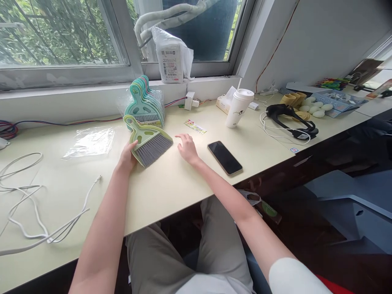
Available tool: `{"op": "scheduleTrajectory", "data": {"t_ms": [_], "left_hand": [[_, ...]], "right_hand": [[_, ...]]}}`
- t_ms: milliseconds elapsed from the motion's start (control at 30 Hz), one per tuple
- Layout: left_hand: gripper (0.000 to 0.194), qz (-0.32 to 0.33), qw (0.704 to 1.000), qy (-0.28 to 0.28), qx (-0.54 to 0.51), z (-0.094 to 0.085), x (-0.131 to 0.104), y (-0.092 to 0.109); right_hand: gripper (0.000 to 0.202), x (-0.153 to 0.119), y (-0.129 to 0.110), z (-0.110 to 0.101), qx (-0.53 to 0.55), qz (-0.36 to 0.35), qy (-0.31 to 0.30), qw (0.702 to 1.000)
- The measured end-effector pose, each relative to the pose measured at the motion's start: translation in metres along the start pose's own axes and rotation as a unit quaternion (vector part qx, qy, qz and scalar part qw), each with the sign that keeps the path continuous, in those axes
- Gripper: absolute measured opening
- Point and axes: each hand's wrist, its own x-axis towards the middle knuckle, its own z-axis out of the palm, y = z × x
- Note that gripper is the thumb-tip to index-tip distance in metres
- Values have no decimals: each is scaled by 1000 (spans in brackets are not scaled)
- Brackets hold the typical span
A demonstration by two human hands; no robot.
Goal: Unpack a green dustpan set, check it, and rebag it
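Observation:
My left hand [127,157] grips the left edge of a green dustpan and brush set [151,145], its grey bristles facing up. My right hand [187,148] hovers or rests just right of the set, fingers apart, holding nothing. Behind the set stands a stack of teal dustpan sets [142,102] in clear plastic. A colourful card label [195,126] lies beyond my right hand, and a black phone [225,158] lies to its right. Left of my left hand is a flat clear plastic bag [90,142].
White cables [36,204] sprawl over the left of the table [153,204]. A white cup with a straw [239,108] and a tissue box [224,103] stand at the back right, near a black headset [290,120]. A wrapped box [171,63] sits on the windowsill.

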Motion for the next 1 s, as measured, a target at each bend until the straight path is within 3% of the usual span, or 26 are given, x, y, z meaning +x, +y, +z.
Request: {"op": "scheduleTrajectory", "data": {"t_ms": [133, 333, 433, 533, 633, 733, 867, 1000], "left_hand": [[42, 32, 999, 21, -24, -7, 7, -2], [45, 4, 997, 43, -64, -12, 9, -3], [37, -15, 993, 66, -92, -12, 9, -3], [30, -23, 992, 68, -105, -12, 9, -4], [25, -23, 991, 67, -110, -12, 9, -4], [27, -22, 991, 67, -110, -13, 11, -5], [33, -9, 993, 58, -100, -16, 16, -10], [36, -3, 993, 58, -106, -18, 18, -12]], "right_hand": [[60, 45, 8, 34, -134, 69, -34, 988], [66, 73, 26, 41, -188, 191, -44, 962], [52, 71, 29, 40, -179, 155, -50, 970], [45, 69, 31, 37, -177, 116, -7, 977], [54, 71, 36, 30, -196, 153, 37, 968], [57, 73, 42, 25, -189, 196, -2, 962], [40, 69, 36, 27, -168, 96, -35, 980], [31, 62, 21, 32, -129, 57, -36, 989]]}}
